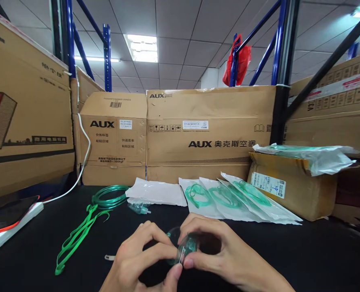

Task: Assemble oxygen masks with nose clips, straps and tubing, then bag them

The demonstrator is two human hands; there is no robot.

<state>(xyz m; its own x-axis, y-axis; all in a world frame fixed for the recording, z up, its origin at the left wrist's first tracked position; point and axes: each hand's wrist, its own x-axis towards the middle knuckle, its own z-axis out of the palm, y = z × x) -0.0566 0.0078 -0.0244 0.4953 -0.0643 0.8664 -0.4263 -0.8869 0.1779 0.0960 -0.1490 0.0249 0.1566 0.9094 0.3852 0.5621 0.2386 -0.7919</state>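
Observation:
Both hands are at the front of the black table, holding a clear, green-tinted plastic mask (188, 245) between them. The fingertips and thumb of my left hand (142, 251) pinch its near left side. My right hand (216, 247) curls around it from the right, thumb at the lower edge and fingers over the top. Much of the mask is hidden behind the fingers. A small pale strip with a hole (109, 257) lies just left of my left hand. Farther left rests a bright green elastic strap (78, 235), loosely looped.
Behind the hands lie a coil of green tubing (111, 196), a small clear bagged piece (140, 208), a white packet (157, 192) and several packets with green tubing (225, 196). A carton (292, 184) stands right; a power strip (14, 227) lies left.

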